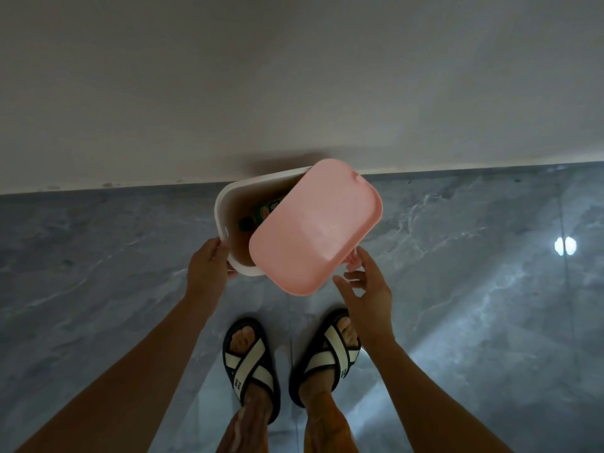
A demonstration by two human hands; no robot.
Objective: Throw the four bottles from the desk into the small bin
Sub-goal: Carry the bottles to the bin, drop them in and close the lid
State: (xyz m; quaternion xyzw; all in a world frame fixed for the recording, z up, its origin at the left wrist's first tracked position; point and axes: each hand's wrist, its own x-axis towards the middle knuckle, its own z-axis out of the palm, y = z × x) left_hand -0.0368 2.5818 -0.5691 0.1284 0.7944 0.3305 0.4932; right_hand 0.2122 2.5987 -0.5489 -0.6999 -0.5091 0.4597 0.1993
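The left hand (pixel 209 266) grips the small white plastic bin (pixel 225 204), the right hand (pixel 366 289) hovers spread beside its askew pink lid (pixel 315 227), which hides all but one green-labelled bottle (pixel 261 212).

Both bare forearms reach forward and down from the lower corners of the view, converging toward the middle. The left hand (pixel 209 266) has its back turned to the camera, fingers curled away out of sight, and whether they close on anything cannot be told. The right hand (pixel 367 291) is held with its fingers spread and loosely bent, thumb pointing inward. Below, both feet (pixel 250 364) stand side by side in crossed-strap sandals.
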